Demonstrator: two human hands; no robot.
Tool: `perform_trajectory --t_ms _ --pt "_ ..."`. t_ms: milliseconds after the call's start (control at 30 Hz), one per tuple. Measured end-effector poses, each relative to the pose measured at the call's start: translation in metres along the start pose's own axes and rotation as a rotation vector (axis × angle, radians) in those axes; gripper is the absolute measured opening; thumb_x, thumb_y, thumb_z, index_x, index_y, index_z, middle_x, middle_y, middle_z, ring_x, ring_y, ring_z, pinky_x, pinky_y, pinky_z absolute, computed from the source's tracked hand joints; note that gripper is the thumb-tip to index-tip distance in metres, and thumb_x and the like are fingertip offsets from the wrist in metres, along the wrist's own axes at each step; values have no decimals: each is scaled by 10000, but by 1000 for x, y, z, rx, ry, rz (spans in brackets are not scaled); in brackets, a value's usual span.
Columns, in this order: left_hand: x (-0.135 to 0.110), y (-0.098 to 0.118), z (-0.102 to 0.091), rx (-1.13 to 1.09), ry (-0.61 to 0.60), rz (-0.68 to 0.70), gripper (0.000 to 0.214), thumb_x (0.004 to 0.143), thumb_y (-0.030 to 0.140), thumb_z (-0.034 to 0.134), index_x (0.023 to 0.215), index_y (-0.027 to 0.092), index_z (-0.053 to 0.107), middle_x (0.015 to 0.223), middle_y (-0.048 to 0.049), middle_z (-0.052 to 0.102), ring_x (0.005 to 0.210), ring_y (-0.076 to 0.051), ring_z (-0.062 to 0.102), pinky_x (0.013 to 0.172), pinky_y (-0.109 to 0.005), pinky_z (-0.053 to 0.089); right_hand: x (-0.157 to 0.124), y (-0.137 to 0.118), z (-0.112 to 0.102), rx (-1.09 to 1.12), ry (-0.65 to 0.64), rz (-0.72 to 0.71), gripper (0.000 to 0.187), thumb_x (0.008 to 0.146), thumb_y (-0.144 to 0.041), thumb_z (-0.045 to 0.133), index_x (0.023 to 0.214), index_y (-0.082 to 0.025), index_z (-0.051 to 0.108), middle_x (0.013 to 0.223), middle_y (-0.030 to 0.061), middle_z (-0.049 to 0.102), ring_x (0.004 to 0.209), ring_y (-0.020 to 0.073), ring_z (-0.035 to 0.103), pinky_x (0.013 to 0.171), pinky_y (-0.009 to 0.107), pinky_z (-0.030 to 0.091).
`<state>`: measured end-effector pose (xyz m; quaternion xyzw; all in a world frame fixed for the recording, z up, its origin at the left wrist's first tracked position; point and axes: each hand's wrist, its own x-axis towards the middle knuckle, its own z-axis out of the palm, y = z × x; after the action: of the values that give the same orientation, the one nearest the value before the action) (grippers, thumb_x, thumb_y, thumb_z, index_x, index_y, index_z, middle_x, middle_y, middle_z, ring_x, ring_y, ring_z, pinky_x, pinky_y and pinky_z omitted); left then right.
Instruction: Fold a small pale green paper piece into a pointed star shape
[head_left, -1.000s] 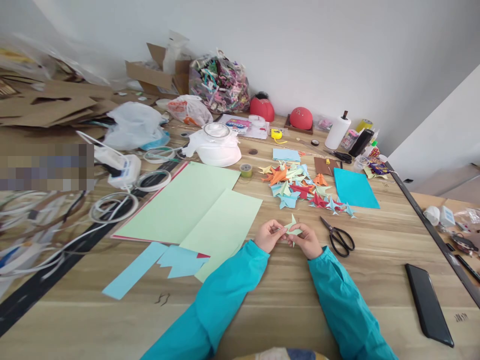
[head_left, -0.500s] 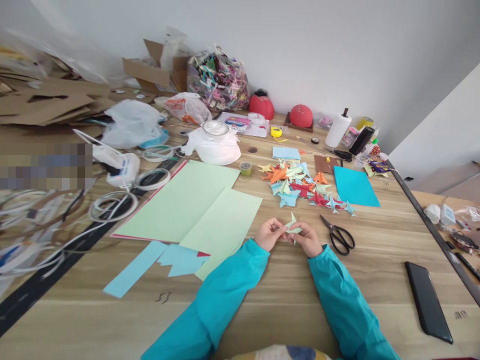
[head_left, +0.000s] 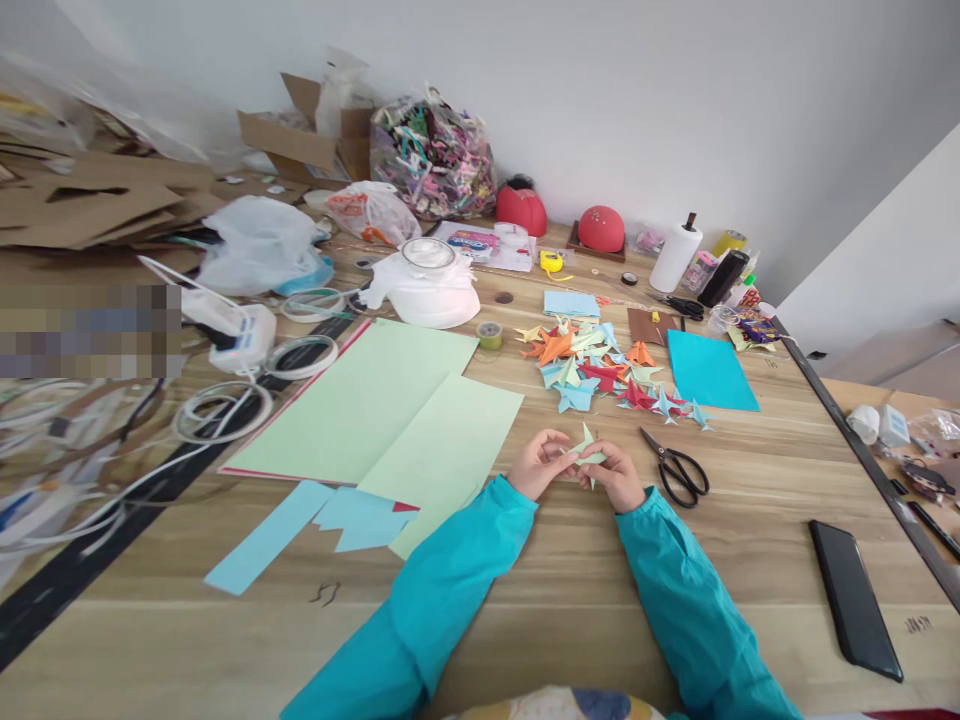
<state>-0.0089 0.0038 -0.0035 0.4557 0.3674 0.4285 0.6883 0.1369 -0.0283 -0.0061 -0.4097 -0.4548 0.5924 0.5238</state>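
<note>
Between my two hands is a small pale green origami crane (head_left: 589,458), its pointed tips sticking up and down. My left hand (head_left: 541,464) pinches it from the left, thumb and fingers closed. From the right, my right hand (head_left: 613,474) grips it the same way. Parts of the folded paper are hidden behind the fingers. Just beyond lies a pile of folded paper cranes (head_left: 600,374) in orange, red, blue and pale green. Black-handled scissors (head_left: 679,474) rest on the table right of my right hand.
Pale green sheets (head_left: 442,450) and blue paper strips (head_left: 268,538) lie left. A teal sheet (head_left: 712,370) is beyond the scissors, a black phone (head_left: 855,598) at right. White cables (head_left: 225,410), plastic bags (head_left: 259,245) and a roll of tape (head_left: 490,336) stand farther off.
Both hands stay on the green paper crane with only slight finger movement. The whole view has shifted a little.
</note>
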Motion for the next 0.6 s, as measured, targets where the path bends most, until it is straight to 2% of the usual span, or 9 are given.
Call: perform_trajectory --t_ms 100,267,600 --pt "-1 0 0 22 -30 -5 456 540 280 740 874 142 463 622 16 629 554 -113 595 567 -247 484 0 1 -1 21 -10 -5 147 657 -219 654 758 -176 557 546 -25 608 465 106 532 457 228 411" --pt "-1 -1 0 26 -51 -33 438 532 282 743 847 138 476 679 -9 640 617 -135 605 597 -275 494 0 1 -1 1 -22 21 164 653 -232 665 765 -179 558 545 -25 601 468 108 534 460 231 411" --pt "0 1 0 23 -53 -34 424 520 287 749 812 135 483 568 20 610 496 -103 564 526 -242 460 -1 -3 2 22 -25 37 174 635 -221 678 745 -171 553 544 -21 616 458 102 534 459 225 411"
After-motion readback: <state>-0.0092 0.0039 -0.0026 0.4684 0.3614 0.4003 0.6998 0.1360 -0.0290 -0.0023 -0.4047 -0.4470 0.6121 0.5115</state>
